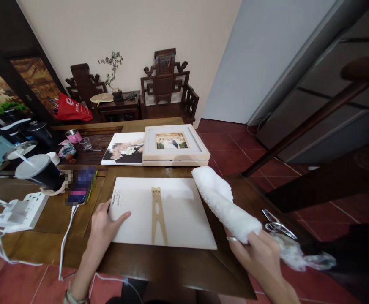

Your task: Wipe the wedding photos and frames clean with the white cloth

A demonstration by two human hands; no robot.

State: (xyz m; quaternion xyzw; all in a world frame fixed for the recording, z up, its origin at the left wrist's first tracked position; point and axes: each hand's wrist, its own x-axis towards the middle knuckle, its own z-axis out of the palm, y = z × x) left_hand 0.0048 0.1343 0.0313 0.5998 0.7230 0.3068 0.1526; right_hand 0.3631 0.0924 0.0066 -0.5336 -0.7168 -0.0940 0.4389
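Observation:
A white photo panel (184,211) lies face down on the wooden table, its gold-coloured easel stand (157,213) folded against the back. My left hand (106,223) rests at the panel's left edge, thumb stretched over the white surface and the other fingers around the side, partly hidden. Off the panel's right edge, my right hand (257,253) grips a fluffy white duster (227,202) by its near end. The duster's far end reaches the panel's upper right corner; whether it touches cannot be made out.
Behind the panel lie stacked wooden picture frames (176,145) and a photo print (124,148). Scissors (278,224) and clear plastic wrap (293,253) lie right. Left are a power strip (28,211), a charging phone (82,185), a lidded cup (40,171) and loose white cables.

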